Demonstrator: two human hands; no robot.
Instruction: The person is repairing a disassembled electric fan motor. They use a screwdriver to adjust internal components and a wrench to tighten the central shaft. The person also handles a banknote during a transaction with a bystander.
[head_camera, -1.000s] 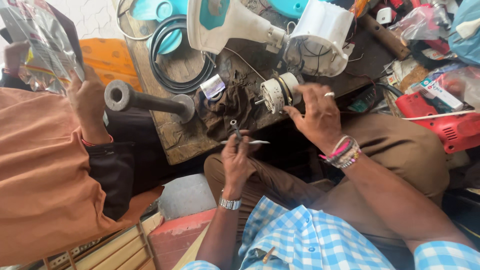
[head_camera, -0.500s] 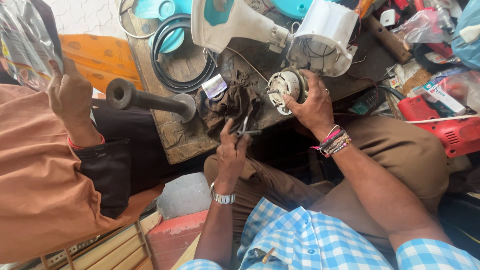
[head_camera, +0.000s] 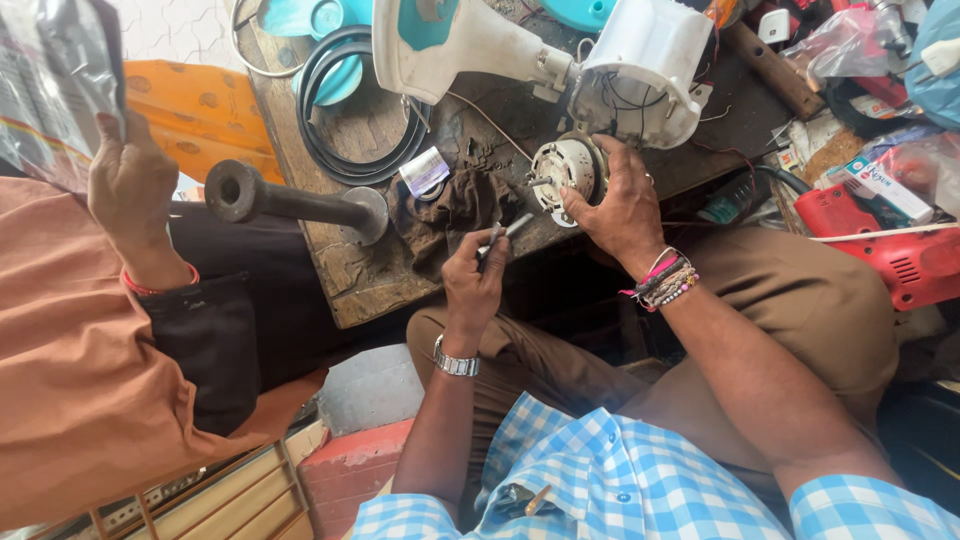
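Bystander's hand (head_camera: 130, 185): at the far left a person in an orange top holds up a clear plastic packet (head_camera: 50, 90); close enough to the work that a knock could jog it.
Iron stand (head_camera: 290, 203): a dark metal post lies on the wooden counter (head_camera: 350, 285) near its edge; a nudge might roll it off towards the laps below.
Greasy rag (head_camera: 450, 210): bunched just beside the motor; loose screws dropped into it would be hard to find.
Left hand (head_camera: 475, 280): fingers closed round a thin metal tool (head_camera: 505, 235), tip aimed at the motor; a slip could stab the other palm or scratch the windings.
Fan motor (head_camera: 560, 172): sits on the counter edge under the white fan housing (head_camera: 645, 70), wires running up into it; pulling too far could tear them.
Right hand (head_camera: 625, 205): fingers wrapped over the motor, steadying it; if that grip loosens, I reckon the motor tips off the edge.
Red power tool (head_camera: 900, 255): well apart on the right, out of the way.
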